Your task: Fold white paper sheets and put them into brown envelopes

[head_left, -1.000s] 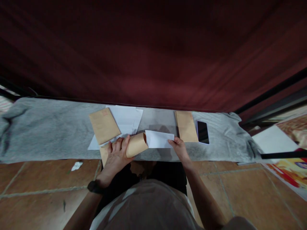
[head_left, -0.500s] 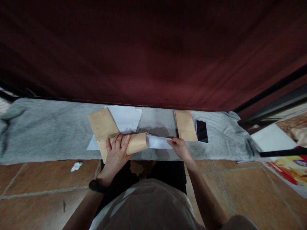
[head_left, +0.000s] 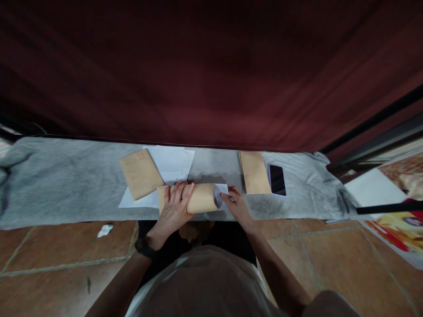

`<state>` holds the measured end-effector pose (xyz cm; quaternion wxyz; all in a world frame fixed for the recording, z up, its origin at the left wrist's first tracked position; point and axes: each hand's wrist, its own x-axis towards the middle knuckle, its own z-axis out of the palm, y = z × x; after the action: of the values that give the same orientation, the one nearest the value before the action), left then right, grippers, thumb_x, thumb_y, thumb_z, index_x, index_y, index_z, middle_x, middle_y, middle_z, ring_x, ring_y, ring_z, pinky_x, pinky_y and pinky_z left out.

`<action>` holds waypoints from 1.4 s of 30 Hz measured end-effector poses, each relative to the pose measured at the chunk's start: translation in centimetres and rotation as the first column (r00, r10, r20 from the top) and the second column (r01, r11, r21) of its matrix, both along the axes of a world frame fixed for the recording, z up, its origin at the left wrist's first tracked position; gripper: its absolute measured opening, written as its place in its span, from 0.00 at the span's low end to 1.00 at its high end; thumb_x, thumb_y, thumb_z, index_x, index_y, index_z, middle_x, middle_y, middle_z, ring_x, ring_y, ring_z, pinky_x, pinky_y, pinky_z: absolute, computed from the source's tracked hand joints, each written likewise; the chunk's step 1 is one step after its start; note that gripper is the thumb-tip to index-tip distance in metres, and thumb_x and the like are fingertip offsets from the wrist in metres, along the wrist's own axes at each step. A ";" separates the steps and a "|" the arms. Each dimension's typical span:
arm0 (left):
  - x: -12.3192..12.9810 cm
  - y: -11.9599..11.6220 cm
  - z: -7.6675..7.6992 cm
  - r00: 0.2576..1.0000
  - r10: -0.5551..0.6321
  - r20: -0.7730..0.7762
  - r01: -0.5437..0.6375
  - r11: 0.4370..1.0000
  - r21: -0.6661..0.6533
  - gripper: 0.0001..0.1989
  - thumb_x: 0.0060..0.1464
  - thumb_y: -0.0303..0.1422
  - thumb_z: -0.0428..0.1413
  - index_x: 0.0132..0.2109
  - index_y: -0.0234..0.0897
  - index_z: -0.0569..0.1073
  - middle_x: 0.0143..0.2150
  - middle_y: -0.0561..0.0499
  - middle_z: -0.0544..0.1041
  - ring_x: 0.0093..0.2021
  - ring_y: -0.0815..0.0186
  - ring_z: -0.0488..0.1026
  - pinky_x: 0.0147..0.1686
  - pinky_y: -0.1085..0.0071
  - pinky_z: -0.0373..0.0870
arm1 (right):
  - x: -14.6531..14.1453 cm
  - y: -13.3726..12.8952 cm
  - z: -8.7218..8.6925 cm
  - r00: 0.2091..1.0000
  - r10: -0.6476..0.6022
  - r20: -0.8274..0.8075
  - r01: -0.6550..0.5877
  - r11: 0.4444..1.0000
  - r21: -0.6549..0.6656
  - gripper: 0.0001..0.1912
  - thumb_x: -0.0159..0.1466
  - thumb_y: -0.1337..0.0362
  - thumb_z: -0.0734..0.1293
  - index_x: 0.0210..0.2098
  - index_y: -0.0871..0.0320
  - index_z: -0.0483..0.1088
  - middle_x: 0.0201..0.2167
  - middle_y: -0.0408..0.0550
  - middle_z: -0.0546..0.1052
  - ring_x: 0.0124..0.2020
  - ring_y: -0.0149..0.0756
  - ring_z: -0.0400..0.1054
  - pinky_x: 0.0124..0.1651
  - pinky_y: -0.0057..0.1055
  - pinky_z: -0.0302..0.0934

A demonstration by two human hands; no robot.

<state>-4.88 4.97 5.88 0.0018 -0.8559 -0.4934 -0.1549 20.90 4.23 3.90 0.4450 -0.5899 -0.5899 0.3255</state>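
A brown envelope (head_left: pixel 205 198) lies crosswise at the front edge of the grey cloth, its mouth bulging open to the right. My left hand (head_left: pixel 176 203) presses on its left part, fingers wrapped over it. White paper (head_left: pixel 223 189) sticks out a short way from the mouth, most of it hidden inside. Its outer end is pinched by my right hand (head_left: pixel 235 204). Another brown envelope (head_left: pixel 141 174) rests tilted to the left, over white sheets (head_left: pixel 170 160).
Brown envelopes (head_left: pixel 256 174) lie right of centre, beside a dark-screened phone (head_left: pixel 277 179). The grey cloth (head_left: pixel 79 180) covers a narrow surface below a dark red hanging cloth (head_left: pixel 205 97). A colourful printed sheet (head_left: pixel 399 229) is at the far right.
The white paper has gone deeper into the envelope as my right hand moved left. My left hand and the envelope have shifted right, off the other brown envelope.
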 end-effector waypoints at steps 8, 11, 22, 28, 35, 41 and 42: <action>1.0 0.3 0.1 0.998 -0.058 0.022 0.059 0.998 -0.021 0.49 0.49 0.37 0.65 0.73 0.33 0.52 0.68 0.30 0.62 0.72 0.40 0.54 0.70 0.40 0.42 | -1.9 0.0 -1.3 0.999 0.030 0.021 -0.030 0.999 -0.024 0.12 0.66 0.64 0.62 0.36 0.56 0.78 0.44 0.53 0.80 0.46 0.39 0.74 0.51 0.35 0.68; 1.0 0.5 0.1 0.997 -0.073 0.018 0.074 0.997 -0.030 0.49 0.49 0.36 0.65 0.73 0.33 0.52 0.68 0.30 0.62 0.72 0.40 0.54 0.70 0.39 0.42 | -1.9 0.0 -1.2 0.997 0.060 0.054 -0.053 0.991 -0.122 0.14 0.67 0.64 0.62 0.29 0.56 0.76 0.35 0.49 0.80 0.36 0.36 0.74 0.42 0.30 0.68; 1.4 1.2 -0.1 0.993 -0.120 -0.005 0.120 0.991 -0.059 0.51 0.48 0.35 0.65 0.74 0.35 0.49 0.69 0.30 0.60 0.73 0.41 0.52 0.70 0.40 0.42 | -2.5 0.8 -0.5 0.994 -0.019 0.107 0.047 0.963 -0.266 0.12 0.62 0.70 0.66 0.24 0.56 0.75 0.32 0.45 0.80 0.33 0.32 0.73 0.37 0.24 0.63; 1.2 1.4 -0.2 0.992 -0.123 0.006 0.123 0.990 -0.074 0.51 0.49 0.37 0.66 0.74 0.36 0.49 0.72 0.30 0.57 0.74 0.40 0.48 0.69 0.39 0.41 | -2.5 0.6 -0.8 0.994 -0.097 0.047 0.106 0.956 -0.272 0.16 0.60 0.68 0.65 0.17 0.54 0.67 0.23 0.41 0.75 0.27 0.32 0.69 0.33 0.25 0.61; 1.0 -1.6 -0.7 0.840 0.204 0.503 -0.172 0.979 -0.109 0.31 0.61 0.46 0.57 0.67 0.41 0.63 0.66 0.35 0.65 0.69 0.48 0.60 0.67 0.47 0.57 | -2.3 0.6 -1.4 0.972 -0.228 -0.062 0.207 0.948 -0.240 0.15 0.62 0.60 0.61 0.20 0.54 0.68 0.22 0.41 0.73 0.26 0.32 0.66 0.30 0.26 0.61; 4.0 -3.9 -1.7 0.026 0.830 0.558 0.227 0.538 -0.812 0.21 0.59 0.49 0.60 0.51 0.40 0.70 0.43 0.45 0.79 0.44 0.58 0.80 0.45 0.60 0.78 | -2.8 0.4 -1.8 0.914 -0.280 -0.294 0.197 0.939 -0.282 0.17 0.62 0.53 0.62 0.23 0.55 0.71 0.23 0.42 0.74 0.26 0.32 0.65 0.30 0.26 0.62; 4.7 -3.7 -1.6 -0.051 0.891 0.450 0.357 0.437 -0.825 0.19 0.59 0.47 0.61 0.47 0.39 0.71 0.41 0.46 0.80 0.42 0.59 0.80 0.43 0.61 0.78 | -3.0 0.3 -1.9 0.914 -0.278 -0.296 0.195 0.940 -0.280 0.17 0.62 0.53 0.62 0.24 0.55 0.71 0.23 0.42 0.74 0.26 0.32 0.65 0.31 0.26 0.62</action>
<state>-0.15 1.27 4.26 -0.6874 -0.2046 -0.5485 -0.4299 17.91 4.55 2.02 0.4982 -0.6444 -0.3856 0.4335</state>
